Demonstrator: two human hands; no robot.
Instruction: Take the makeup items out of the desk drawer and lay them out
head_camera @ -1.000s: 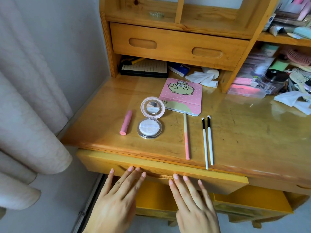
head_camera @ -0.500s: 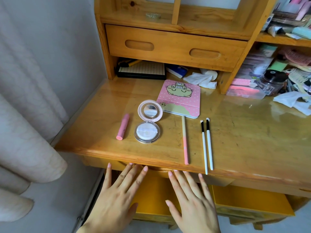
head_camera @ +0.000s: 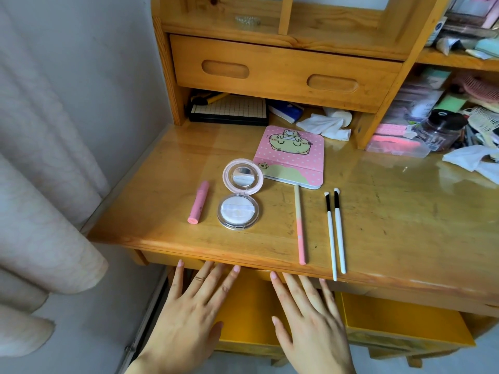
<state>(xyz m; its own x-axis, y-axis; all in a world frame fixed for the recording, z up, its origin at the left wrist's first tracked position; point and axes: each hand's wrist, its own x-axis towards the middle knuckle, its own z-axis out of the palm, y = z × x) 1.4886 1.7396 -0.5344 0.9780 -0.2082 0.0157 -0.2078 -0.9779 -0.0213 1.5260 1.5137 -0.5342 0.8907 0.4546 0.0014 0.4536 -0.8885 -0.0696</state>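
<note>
On the wooden desk (head_camera: 391, 225) lie the makeup items in a row: a pink lipstick tube (head_camera: 198, 202), an open round compact with mirror and puff (head_camera: 240, 194), a pink cartoon palette case (head_camera: 293, 156), a long pink-and-beige brush (head_camera: 299, 225) and two thin white brushes (head_camera: 334, 233). The desk drawer front (head_camera: 162, 259) sits pushed in under the desk edge. My left hand (head_camera: 186, 317) and my right hand (head_camera: 310, 322) are flat, fingers spread, fingertips against the drawer front. Neither holds anything.
A hutch with a closed upper drawer (head_camera: 280, 70) stands at the back, with a black gridded box (head_camera: 229, 110) and crumpled tissues (head_camera: 324, 125) beneath it. Cluttered shelves fill the right (head_camera: 445, 122). A curtain (head_camera: 40, 211) hangs at the left. Yellow compartments (head_camera: 399, 319) show below the desk.
The desk drawer has slid inward from sticking out to flush under the desk edge, pushed by both flat hands moving forward.
</note>
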